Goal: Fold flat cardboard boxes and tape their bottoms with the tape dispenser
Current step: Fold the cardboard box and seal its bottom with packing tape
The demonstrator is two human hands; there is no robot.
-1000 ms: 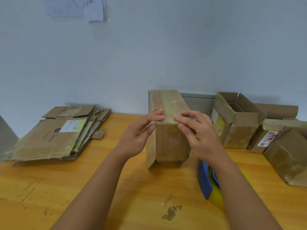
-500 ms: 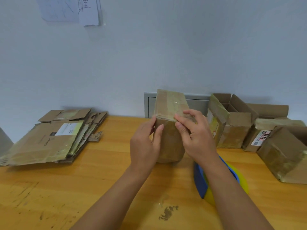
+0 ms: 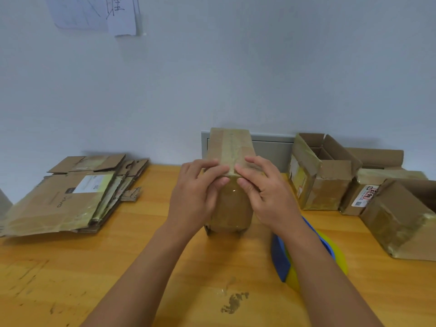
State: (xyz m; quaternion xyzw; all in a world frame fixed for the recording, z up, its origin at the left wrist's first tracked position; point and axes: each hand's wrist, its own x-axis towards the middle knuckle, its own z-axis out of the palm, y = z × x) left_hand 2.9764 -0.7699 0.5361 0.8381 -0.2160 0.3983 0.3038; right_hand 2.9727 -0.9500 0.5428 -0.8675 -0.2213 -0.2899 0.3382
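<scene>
Both hands are on the folded box point(image 3: 230, 197), which stands on the wooden table point(image 3: 141, 267) with its taped bottom turned up. The left hand point(image 3: 195, 197) and right hand point(image 3: 266, 194) lie fingers-flat along the near top edge, fingertips almost meeting over the tape seam point(image 3: 232, 147), thumbs pressing the front face. Right of the box, the blue-and-yellow tape dispenser point(image 3: 283, 258) sits mostly hidden under the right forearm. Left of the box lies the stack of flat cardboard point(image 3: 68, 197); right of it, finished boxes point(image 3: 325, 175).

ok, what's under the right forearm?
The blue and yellow tape dispenser lies on the wooden table there. The right forearm covers its middle, so the tape roll can't be seen.
</scene>
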